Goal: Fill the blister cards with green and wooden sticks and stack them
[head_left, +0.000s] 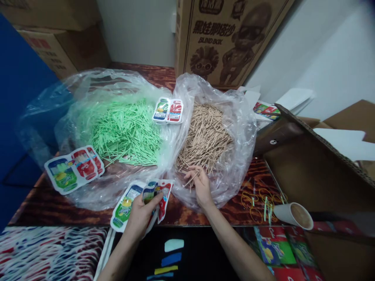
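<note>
My left hand (pixel 142 215) is closed around a printed drink-can-shaped packet (pixel 137 201), held just above the table's front edge. My right hand (pixel 199 183) reaches into a clear plastic bag (pixel 240 128) of tan wooden sticks (pixel 205 136) and pinches a few sticks between its fingertips. To the left, a second clear bag (pixel 58 105) holds a heap of green sticks (pixel 125 130).
Two more printed packets lie on the bags, one at the left (pixel 73 168) and one between the heaps (pixel 168 110). Yellow rubber bands (pixel 258 201) and a tipped paper cup (pixel 294 214) lie at right. Cardboard boxes (pixel 316 168) crowd the right and back.
</note>
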A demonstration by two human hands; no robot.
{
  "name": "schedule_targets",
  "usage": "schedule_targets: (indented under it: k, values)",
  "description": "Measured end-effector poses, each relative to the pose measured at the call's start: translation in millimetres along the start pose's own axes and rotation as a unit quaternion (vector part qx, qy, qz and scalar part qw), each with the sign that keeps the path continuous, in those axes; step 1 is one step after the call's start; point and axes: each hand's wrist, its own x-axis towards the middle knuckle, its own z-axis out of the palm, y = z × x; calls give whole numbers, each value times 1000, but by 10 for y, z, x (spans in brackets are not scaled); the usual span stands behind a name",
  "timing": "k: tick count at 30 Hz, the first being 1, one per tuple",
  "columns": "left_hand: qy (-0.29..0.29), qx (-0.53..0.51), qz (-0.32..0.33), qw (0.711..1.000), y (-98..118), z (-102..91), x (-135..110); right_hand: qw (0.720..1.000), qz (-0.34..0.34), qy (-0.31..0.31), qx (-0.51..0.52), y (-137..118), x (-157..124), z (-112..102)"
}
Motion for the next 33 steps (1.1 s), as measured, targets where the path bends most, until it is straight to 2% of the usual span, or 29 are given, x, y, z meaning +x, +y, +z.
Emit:
schedule_targets:
  k: [5,8,13,14,16,17,18,20,22,23,24,25,26,27,28,30,32,33]
  values:
    - [2,6,2,1000,50,15,-3,991,59,-8,120,9,179,-99]
    - [8,11,-11,1000,53,11,0,989,49,-18,136,-74,287,-203]
    - [-2,0,-8,1000,15,-15,13,995,1,-24,94,-345,312,-303]
    - [-3,1,-4,1000,9,-21,16,997,-2,-41,64,-401,286,-312]
    - [-5,3,0,1000,3,-31,20,991,-22,-115,-62,-487,215,-329]
    - [-6,4,-2,1000,4,-35,21,973,-45,-166,-151,-513,177,-339]
    - [-6,5,-5,1000,7,-38,21,942,-74,-216,-246,-525,142,-348]
    - [-5,12,-13,1000,15,-39,19,851,-130,-284,-422,-514,88,-364]
    - [-3,18,-15,1000,21,-35,16,759,-158,-311,-549,-471,59,-368]
    - [-3,18,-13,1000,22,-33,15,723,-164,-316,-592,-445,54,-365]
    - [-4,15,-11,1000,21,-32,13,696,-168,-320,-620,-420,54,-358]
    - [-5,10,-8,1000,19,-32,13,683,-173,-322,-633,-397,59,-349]
    - [-5,5,-6,1000,15,-34,12,686,-180,-317,-630,-377,69,-338]
    - [-5,0,-6,1000,11,-38,12,705,-185,-302,-614,-360,85,-329]
    - [-4,-4,-7,1000,6,-43,12,739,-184,-277,-585,-346,105,-320]
    - [-2,-9,-12,1000,-1,-59,14,835,-151,-201,-489,-325,162,-308]
    - [2,-8,-13,1000,-4,-72,18,929,-57,-127,-343,-312,231,-297]
    - [4,-5,-12,1000,-3,-76,22,961,10,-103,-256,-310,267,-288]
